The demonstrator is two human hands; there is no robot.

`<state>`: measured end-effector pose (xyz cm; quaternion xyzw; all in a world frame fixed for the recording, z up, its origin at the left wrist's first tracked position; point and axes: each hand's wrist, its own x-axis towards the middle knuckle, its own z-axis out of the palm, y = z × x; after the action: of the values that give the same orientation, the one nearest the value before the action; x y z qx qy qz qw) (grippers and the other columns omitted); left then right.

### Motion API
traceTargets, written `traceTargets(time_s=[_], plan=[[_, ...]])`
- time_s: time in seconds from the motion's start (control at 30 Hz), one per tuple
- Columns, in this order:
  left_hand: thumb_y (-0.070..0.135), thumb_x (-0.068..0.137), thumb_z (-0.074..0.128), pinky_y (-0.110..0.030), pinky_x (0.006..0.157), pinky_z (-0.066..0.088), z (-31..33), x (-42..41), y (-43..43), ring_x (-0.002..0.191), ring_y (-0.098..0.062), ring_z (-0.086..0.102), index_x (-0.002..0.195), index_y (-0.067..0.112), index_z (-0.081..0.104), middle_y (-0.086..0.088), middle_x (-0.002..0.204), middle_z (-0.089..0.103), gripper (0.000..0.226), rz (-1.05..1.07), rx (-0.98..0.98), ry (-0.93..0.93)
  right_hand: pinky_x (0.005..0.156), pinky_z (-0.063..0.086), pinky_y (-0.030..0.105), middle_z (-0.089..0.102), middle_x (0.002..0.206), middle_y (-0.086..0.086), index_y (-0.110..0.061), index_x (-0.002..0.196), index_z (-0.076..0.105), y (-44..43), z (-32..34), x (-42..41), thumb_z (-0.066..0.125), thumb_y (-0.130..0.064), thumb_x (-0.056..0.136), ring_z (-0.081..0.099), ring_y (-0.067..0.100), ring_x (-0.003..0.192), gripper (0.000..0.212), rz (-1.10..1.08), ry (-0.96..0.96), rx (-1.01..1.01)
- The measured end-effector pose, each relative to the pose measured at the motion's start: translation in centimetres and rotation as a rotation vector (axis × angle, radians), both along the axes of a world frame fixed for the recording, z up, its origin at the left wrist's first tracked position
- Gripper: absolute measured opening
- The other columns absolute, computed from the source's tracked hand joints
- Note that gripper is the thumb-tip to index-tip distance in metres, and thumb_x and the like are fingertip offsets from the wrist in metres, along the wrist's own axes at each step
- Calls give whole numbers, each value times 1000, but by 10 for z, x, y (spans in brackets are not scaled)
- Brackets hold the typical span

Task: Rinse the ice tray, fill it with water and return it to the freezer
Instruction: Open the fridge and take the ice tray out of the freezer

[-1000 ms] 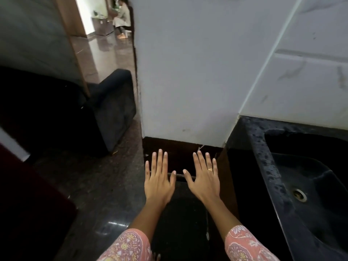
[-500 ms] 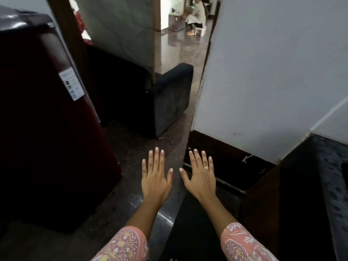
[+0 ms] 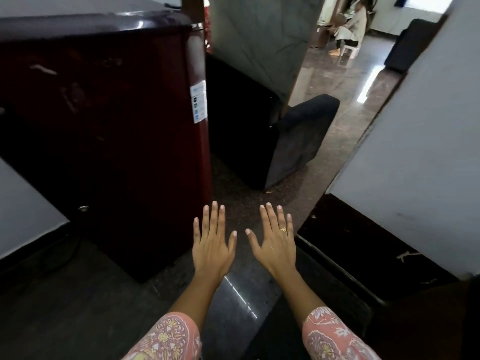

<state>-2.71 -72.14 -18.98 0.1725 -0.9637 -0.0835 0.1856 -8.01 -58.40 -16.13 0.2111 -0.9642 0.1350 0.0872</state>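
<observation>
- Nearest to me are the two pink patterned sleeves [image 3: 335,336], and both arms reach forward over the dark polished floor [image 3: 241,302].
- The left hand [image 3: 211,245] and the right hand [image 3: 275,245] are held flat, palms down, fingers spread, side by side but not touching. They hold nothing. A ring [image 3: 283,229] sits on the right hand.
- The ice tray is not in view, so I cannot say which way it points or how its long axis lies. I judge it is inside the maroon fridge [image 3: 109,126], which stands just left of the left hand with its door closed.
- The step in hand seems to be going to the fridge. To do it well, I think the person should turn fully to face the door and find its opening edge, which I cannot make out here, before pulling.
- Further back are a dark sofa [image 3: 298,146], a white wall [image 3: 415,152] on the right, and a seated person [image 3: 352,28] in the far room.
</observation>
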Motion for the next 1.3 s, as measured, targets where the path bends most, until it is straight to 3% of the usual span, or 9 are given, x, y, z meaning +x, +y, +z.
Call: traceTargets(time_s=[0.43,0.73,0.9,1.03,1.17,1.3], plan=[[44,92,27,-39,114,0,2,55,-128,144,-15,-9,145,8,23,-12,153,23,64,181,12,-22,114,0,36,40,146,8,-10,139,39,-152,9,32,33,-53,88,28,27,138,66,169,23,-36],[44,93,25,-39,115,-1,15,82,-210,144,-16,-5,146,8,20,-11,154,20,64,301,34,-30,114,-6,35,30,151,7,-12,143,30,-247,20,46,27,-54,90,12,23,142,68,312,47,-95],[48,92,20,-36,114,-12,24,91,-256,145,-21,-4,147,11,12,-9,155,9,67,384,80,-13,116,-7,35,19,155,4,-16,146,20,-301,29,52,20,-56,89,1,18,144,70,408,17,-170],[56,86,4,-31,108,-27,36,96,-291,141,-15,-19,145,19,-9,1,153,-16,70,479,245,81,116,5,34,28,152,5,-16,146,20,-346,44,56,27,-52,90,11,19,144,67,471,-88,-314],[58,85,6,-41,114,-14,48,94,-332,141,-12,-16,145,21,-11,2,156,-12,73,522,479,257,111,22,32,34,148,1,-20,146,21,-386,61,59,46,-38,94,27,16,138,60,550,-265,-497],[42,99,26,-41,116,-2,71,78,-369,141,-5,-3,149,26,0,4,158,-4,58,421,845,481,107,35,34,38,144,-1,-22,143,24,-419,71,57,53,-35,91,35,13,132,61,563,-464,-662]])
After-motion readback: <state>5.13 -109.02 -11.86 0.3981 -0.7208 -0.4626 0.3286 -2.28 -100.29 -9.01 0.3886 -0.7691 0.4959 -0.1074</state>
